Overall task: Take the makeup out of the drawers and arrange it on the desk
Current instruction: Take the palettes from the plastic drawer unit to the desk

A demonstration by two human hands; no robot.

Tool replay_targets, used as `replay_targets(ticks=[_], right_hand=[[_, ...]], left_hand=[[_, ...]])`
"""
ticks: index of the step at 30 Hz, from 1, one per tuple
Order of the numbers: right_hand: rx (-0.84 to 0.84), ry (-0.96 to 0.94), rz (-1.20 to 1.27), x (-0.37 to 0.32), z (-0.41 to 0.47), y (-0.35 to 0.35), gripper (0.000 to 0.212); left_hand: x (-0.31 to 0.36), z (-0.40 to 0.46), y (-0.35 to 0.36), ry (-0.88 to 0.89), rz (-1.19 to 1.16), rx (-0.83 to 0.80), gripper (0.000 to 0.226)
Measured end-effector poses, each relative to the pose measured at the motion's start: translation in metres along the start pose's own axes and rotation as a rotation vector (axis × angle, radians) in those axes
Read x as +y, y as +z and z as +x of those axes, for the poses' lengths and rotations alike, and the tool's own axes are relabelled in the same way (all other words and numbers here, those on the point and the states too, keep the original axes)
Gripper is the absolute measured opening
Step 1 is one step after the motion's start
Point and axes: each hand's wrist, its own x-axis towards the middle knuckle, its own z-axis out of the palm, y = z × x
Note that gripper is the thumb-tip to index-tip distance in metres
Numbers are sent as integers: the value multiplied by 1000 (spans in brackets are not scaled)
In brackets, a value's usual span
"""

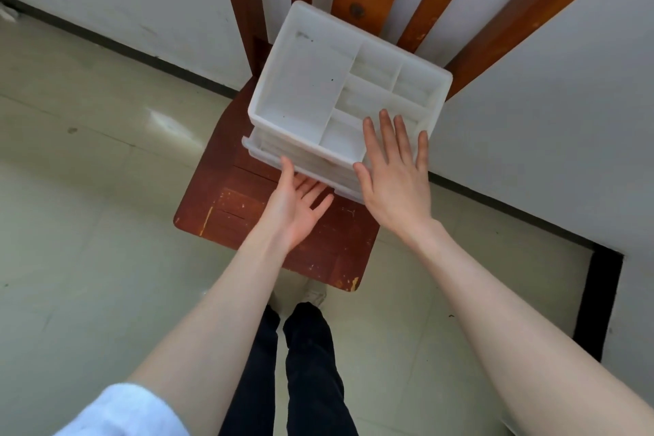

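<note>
Makeup is not visible anywhere in the head view; if there is any, it must be inside the shut drawers. A white organizer (348, 99) stands on a wooden chair (247, 209), at the back edge of the seat, against the slats of the backrest. Its top tray has several compartments, and all that I can see are bare. Under the tray there are drawers (283, 156), their fronts facing the front edge of the seat.

The left hand (295, 205) is palm up, fingers straight and apart, with the fingertips under the lowest drawer front; it holds nothing. The right hand (396, 166) lies flat over the front right corner of the tray, fingers spread, also holding nothing; I cannot tell if it really presses on the rim.

I judge that the task is at its beginning: opening the first drawer. The next move calls for the left fingers to hook the drawer front and pull toward the seat's front edge, while the right hand keeps the light organizer from sliding. No desk is in view.
</note>
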Motion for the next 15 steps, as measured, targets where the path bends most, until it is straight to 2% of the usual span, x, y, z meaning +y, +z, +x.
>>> replay_targets(ticks=[7, 15], right_hand=[[-1, 9, -14, 0, 1, 1, 61], [-19, 35, -9, -2, 1, 2, 61]], left_hand=[[-19, -38, -49, -41, 13, 99, 64], [-26, -53, -63, -56, 16, 153, 59]])
